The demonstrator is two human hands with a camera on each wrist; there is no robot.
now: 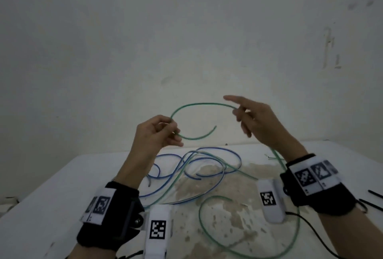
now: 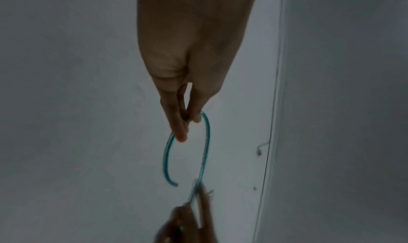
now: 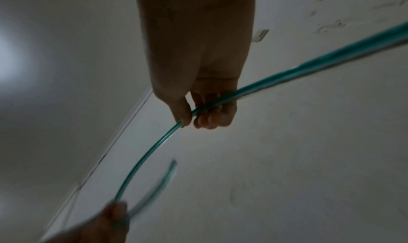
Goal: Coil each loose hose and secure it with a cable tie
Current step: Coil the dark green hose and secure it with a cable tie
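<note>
A thin green hose (image 1: 199, 104) arcs in the air between both hands above the table. My left hand (image 1: 161, 132) pinches it near its free end, which curls down and right (image 1: 214, 127). In the left wrist view the green hose (image 2: 206, 135) loops below the left hand (image 2: 187, 121). My right hand (image 1: 244, 115) grips the hose farther along, index finger pointing out. The right wrist view shows the right hand (image 3: 198, 114) curled round the green hose (image 3: 287, 72). The rest of the hose trails down onto the table (image 1: 248, 255).
Blue hoses (image 1: 207, 167) lie tangled with a green one on the stained white table (image 1: 51, 196). Black cable ties (image 1: 373, 204) lie at the right edge. A bare wall stands close behind the table.
</note>
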